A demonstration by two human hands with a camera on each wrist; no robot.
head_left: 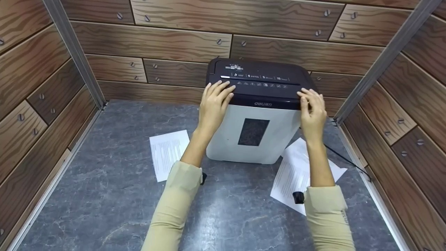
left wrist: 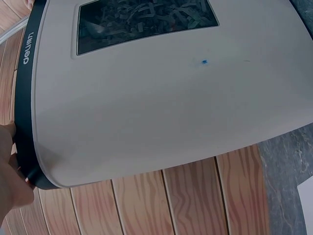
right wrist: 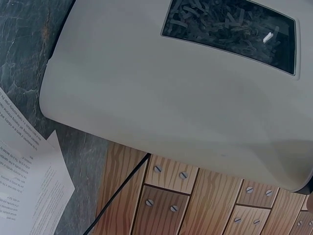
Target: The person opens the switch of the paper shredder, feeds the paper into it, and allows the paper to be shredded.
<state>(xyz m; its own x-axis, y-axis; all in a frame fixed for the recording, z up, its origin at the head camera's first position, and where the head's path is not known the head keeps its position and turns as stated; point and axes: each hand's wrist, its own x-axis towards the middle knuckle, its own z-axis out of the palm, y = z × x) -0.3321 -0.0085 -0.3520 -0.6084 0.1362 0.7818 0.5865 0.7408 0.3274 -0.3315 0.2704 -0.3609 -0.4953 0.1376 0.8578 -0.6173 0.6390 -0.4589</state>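
A deli paper shredder (head_left: 256,136) stands at the back, with a black lid (head_left: 261,75) and a pale grey bin. Paper shreds show through the dark window (left wrist: 146,22) in its front. My left hand (head_left: 213,108) rests on the lid's front left edge, fingers stretched over the top. On the front right corner lies my right hand (head_left: 313,113), its thumb beside the front edge and its fingers over the top. Part of the left hand shows at the lid's edge in the left wrist view; in the right wrist view the right hand is almost wholly out of frame.
One printed sheet (head_left: 169,153) lies left of the shredder. More printed paper (head_left: 291,179) lies on the right, partly under my right forearm. A black cord (head_left: 345,158) runs to the right wall. Wood-patterned walls (head_left: 167,43) enclose the grey marbled surface (head_left: 115,195).
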